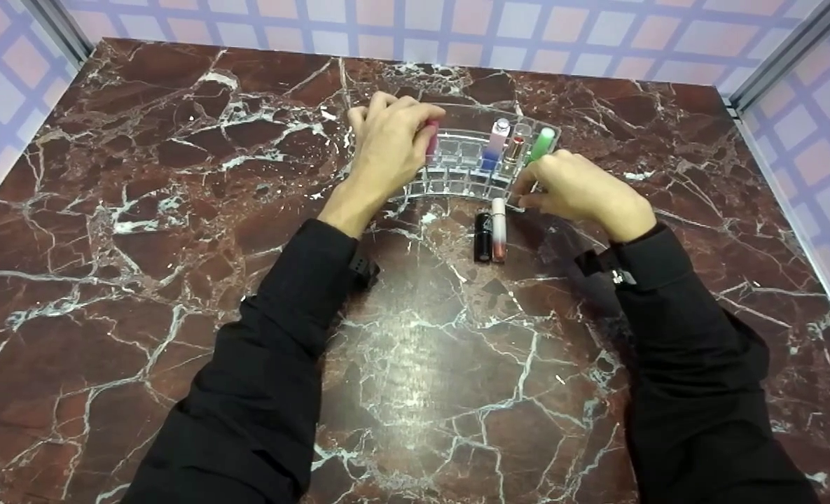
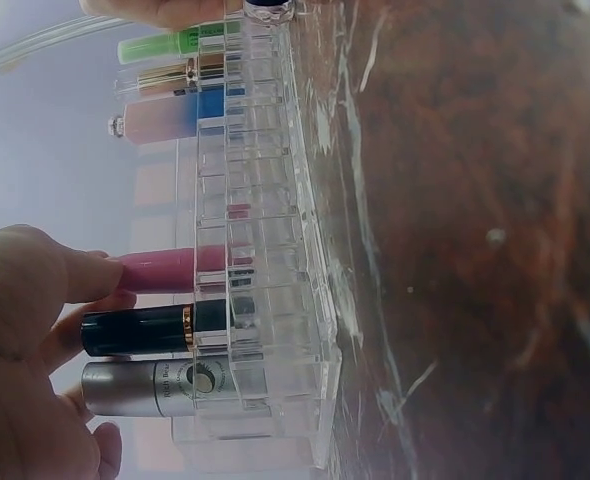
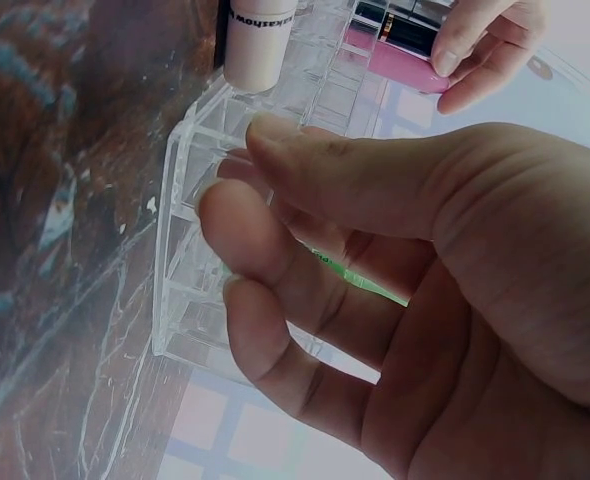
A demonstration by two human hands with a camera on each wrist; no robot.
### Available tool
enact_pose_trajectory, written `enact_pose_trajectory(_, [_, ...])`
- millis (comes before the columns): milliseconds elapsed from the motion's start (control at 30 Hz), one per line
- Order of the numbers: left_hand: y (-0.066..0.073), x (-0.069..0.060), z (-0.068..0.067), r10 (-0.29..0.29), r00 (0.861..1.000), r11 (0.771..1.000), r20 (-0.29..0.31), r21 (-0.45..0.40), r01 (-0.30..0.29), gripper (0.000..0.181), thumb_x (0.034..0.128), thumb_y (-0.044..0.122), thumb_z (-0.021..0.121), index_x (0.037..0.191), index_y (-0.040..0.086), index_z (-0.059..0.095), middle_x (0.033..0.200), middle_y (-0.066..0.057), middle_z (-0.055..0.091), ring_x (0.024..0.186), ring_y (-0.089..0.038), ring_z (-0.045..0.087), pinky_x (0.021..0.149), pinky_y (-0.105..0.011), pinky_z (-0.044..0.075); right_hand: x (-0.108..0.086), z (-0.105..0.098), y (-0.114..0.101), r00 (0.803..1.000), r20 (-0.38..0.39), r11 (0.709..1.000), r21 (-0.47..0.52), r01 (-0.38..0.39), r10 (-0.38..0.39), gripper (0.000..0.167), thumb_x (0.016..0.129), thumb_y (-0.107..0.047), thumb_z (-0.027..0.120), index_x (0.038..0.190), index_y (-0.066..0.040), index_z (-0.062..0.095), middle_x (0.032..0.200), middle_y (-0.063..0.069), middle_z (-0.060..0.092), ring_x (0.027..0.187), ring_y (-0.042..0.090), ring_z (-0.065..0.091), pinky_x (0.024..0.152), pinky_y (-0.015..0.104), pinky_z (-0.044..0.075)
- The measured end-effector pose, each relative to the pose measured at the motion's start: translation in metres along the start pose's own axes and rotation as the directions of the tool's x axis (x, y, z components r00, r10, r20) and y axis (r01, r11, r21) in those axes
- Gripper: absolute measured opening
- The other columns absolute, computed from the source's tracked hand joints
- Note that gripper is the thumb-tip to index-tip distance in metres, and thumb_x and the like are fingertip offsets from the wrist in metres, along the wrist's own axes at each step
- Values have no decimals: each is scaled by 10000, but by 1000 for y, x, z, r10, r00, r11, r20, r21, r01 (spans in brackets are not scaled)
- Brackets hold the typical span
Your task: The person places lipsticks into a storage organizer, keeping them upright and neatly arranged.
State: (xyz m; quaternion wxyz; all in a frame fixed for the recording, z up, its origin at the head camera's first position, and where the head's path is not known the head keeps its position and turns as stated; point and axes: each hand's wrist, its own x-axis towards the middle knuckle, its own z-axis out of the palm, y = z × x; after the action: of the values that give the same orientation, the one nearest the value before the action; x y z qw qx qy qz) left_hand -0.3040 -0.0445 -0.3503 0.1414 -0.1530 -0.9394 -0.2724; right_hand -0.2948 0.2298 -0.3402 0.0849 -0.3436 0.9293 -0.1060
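My left hand (image 1: 391, 136) pinches a pink lip tube (image 2: 160, 270) standing in a clear curved lipstick organizer (image 1: 450, 194). Beside that tube, in the left wrist view, stand a black lipstick (image 2: 135, 332) with a gold ring and a silver tube (image 2: 120, 388); the hand hides both in the head view. At the organizer's right front corner is my right hand (image 1: 583, 185), fingers bent. Its right wrist view shows nothing plainly held, but the thumb hides the fingertips behind it. A green tube (image 1: 543, 142) stands just beyond this hand.
A pink-and-blue tube (image 1: 496, 143) and a gold lipstick with a clear cap (image 1: 515, 150) stand in the organizer's right half. In front of it, a black tube (image 1: 483, 238) and a white-to-red lip gloss (image 1: 499, 231) lie side by side on the marbled table (image 1: 176, 350).
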Motion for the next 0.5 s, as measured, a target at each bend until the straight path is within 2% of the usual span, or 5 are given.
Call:
enact_pose_trajectory(267, [0, 1, -1, -10, 1000, 1000, -3, 8, 10, 279, 1043, 269, 564, 1297, 215, 664, 1264, 59, 672, 1145, -168, 472, 994, -430, 238, 0, 0, 0, 1000, 0, 1000, 2, 9, -9, 124, 917, -37, 730, 1036, -17, 755, 962, 165, 739, 764, 288, 703, 779, 481, 572])
enact_pose_trajectory(500, [3, 2, -3, -21, 1000, 1000, -16, 18, 21, 311, 1049, 278, 552, 1339, 189, 621, 1350, 17, 599, 1213, -178, 469, 1015, -426, 250, 0, 0, 0, 1000, -3, 1000, 4, 5, -5, 122, 916, -36, 731, 1034, -18, 756, 963, 158, 739, 767, 283, 701, 781, 481, 568])
